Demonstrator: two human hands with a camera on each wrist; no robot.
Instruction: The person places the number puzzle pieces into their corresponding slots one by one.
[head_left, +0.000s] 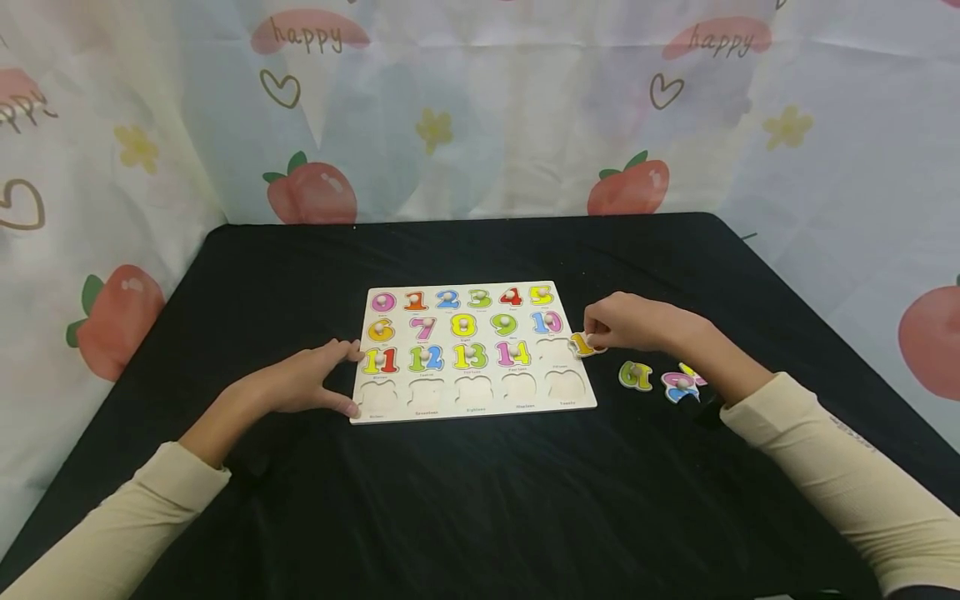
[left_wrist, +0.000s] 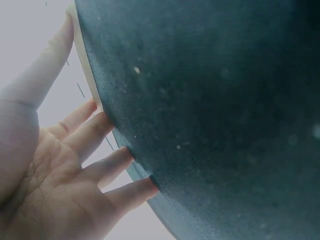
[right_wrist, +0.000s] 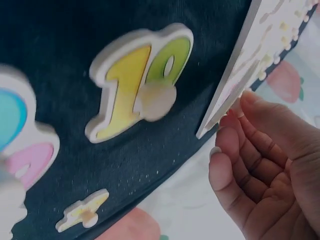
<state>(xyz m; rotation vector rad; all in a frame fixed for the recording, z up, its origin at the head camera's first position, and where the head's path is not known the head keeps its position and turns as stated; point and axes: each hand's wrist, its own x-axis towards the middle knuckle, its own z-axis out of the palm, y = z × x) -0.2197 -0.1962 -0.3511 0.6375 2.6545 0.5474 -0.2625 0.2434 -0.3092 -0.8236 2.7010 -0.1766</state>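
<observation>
A pale wooden number puzzle board (head_left: pixel 450 411) lies flat on the black cloth, its upper rows filled with colourful knobbed numbers. My left hand (head_left: pixel 303 379) rests at its left edge, thumb at the lower corner and fingers higher up. In the left wrist view those fingers look extended, their tips against the cloth beside the board. My right hand (head_left: pixel 628 321) pinches an orange-yellow number puzzle piece (head_left: pixel 579 345) over the board's right edge, by a bare recess in the third row. Fingers hide part of that piece, so its second digit cannot be read.
Right of the board lies a yellow-and-green number piece (head_left: pixel 636 376), knob up. Beside it, near my right forearm, are a blue-and-pink piece (head_left: pixel 678 385) and a partly covered yellow piece (head_left: pixel 693 372). Printed curtains (head_left: pixel 480 125) stand behind the black-covered table (head_left: pixel 465 508).
</observation>
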